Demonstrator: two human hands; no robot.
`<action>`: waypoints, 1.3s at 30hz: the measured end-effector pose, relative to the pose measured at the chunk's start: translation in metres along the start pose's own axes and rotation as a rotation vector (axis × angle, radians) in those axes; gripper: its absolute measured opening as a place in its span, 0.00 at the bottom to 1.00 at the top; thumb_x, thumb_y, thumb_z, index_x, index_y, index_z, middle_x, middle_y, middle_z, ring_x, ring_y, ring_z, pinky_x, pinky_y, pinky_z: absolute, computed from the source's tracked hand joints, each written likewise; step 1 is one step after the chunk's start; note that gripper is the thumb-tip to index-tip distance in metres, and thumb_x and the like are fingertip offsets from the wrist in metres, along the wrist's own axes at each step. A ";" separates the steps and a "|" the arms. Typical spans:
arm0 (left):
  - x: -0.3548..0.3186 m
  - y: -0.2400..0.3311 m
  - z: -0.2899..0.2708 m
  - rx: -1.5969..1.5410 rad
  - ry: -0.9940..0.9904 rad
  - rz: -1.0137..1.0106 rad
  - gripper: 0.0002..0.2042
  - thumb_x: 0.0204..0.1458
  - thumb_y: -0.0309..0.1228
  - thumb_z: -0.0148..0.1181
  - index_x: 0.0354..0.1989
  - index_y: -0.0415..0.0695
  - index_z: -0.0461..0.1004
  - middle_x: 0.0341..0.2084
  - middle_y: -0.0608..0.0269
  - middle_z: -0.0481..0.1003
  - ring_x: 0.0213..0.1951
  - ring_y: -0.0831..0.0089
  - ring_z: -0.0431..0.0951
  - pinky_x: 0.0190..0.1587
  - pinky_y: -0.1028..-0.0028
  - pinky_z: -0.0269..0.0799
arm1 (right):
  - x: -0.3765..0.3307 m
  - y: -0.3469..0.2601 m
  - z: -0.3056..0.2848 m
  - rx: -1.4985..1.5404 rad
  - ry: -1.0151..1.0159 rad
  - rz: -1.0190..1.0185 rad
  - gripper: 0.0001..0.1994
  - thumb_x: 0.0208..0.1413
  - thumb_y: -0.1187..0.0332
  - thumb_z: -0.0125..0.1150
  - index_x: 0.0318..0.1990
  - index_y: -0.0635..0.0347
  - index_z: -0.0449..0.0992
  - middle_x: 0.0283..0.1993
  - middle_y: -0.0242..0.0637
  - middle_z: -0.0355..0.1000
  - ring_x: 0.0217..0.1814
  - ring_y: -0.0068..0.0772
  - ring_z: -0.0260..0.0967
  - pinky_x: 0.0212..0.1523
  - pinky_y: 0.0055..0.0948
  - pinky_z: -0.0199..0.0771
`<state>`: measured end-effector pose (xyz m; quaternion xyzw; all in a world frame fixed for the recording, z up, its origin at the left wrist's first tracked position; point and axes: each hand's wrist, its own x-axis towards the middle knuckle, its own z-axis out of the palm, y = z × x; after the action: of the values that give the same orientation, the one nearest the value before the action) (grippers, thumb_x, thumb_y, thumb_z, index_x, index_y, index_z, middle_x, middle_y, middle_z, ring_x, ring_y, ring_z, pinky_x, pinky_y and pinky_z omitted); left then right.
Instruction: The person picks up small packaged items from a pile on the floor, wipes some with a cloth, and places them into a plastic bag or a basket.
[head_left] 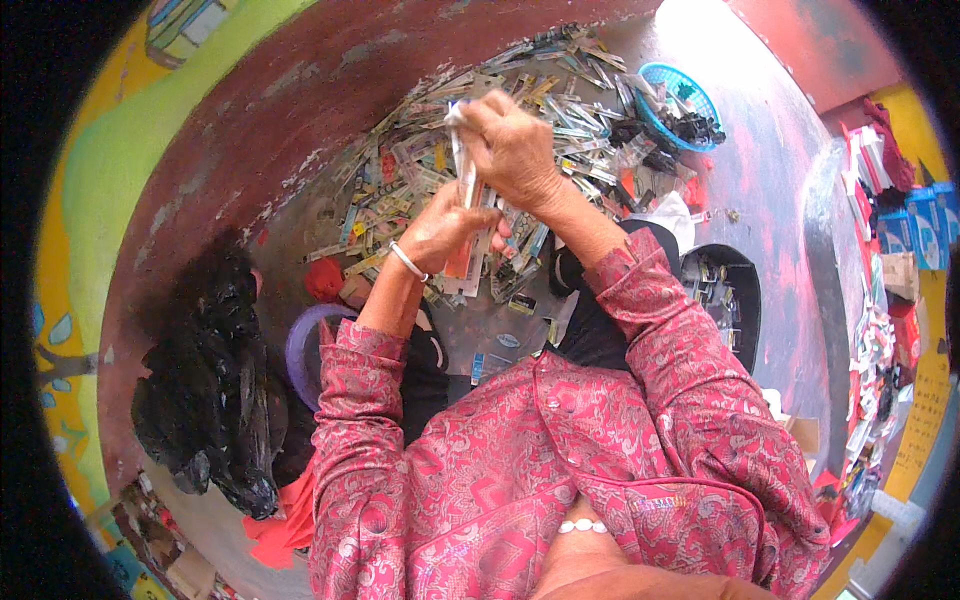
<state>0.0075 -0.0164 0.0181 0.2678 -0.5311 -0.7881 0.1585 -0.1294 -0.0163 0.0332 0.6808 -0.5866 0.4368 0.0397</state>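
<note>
- The right hand [512, 148] had its grip closed round the top end of a long, narrow, clear plastic packet [466, 180], the fingers pinching it at the upper tip.
- The left hand [445, 228] had its grip closed on the lower part of the same packet, where an orange-red strip showed below the fingers; a thin white bangle [408, 261] sat on that wrist.
- The packet stood nearly upright between the two hands, held up above the floor and just in front of the person's knees.
- Beneath and beyond the hands lay a wide heap of similar flat packets and slips [520, 110], pale, yellow and blue, spread over the grey concrete floor [770, 150] against a dark red curved wall [300, 90].
- A round blue plastic basket [682, 98] with dark pieces in it stood at the far right edge of the heap.
- A black tray [735, 300] holding small items lay near the person's right knee.
- A crumpled black plastic bag [215, 390] lay on the left, well apart from the hands, with a purple round rim [300, 345] just beside it.
- Both sleeves were of red patterned cloth [660, 330].
</note>
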 end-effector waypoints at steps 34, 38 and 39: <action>0.002 -0.013 -0.010 -0.498 -0.014 0.038 0.16 0.50 0.33 0.52 0.42 0.35 0.64 0.22 0.63 0.66 0.22 0.78 0.65 0.24 0.81 0.64 | 0.023 0.063 -0.047 0.863 -0.238 0.702 0.10 0.44 0.65 0.62 0.28 0.64 0.73 0.25 0.31 0.70 0.24 0.18 0.65 0.27 0.18 0.66; 0.009 -0.017 -0.006 -0.534 0.099 0.080 0.10 0.49 0.28 0.52 0.38 0.35 0.65 0.23 0.62 0.70 0.22 0.77 0.70 0.26 0.79 0.69 | 0.032 0.079 -0.048 0.788 0.120 0.797 0.09 0.46 0.65 0.60 0.29 0.61 0.73 0.25 0.31 0.69 0.22 0.21 0.65 0.21 0.22 0.67; 0.011 -0.020 -0.007 -0.538 0.135 0.082 0.10 0.49 0.28 0.51 0.37 0.36 0.65 0.23 0.61 0.70 0.22 0.77 0.71 0.26 0.79 0.70 | 0.034 0.084 -0.047 0.908 0.295 0.730 0.07 0.47 0.66 0.57 0.28 0.61 0.72 0.24 0.32 0.69 0.21 0.23 0.65 0.19 0.23 0.68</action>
<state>0.0039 -0.0201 -0.0050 0.2463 -0.3012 -0.8741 0.2909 -0.2273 -0.0413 0.0456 0.3164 -0.5254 0.7191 -0.3267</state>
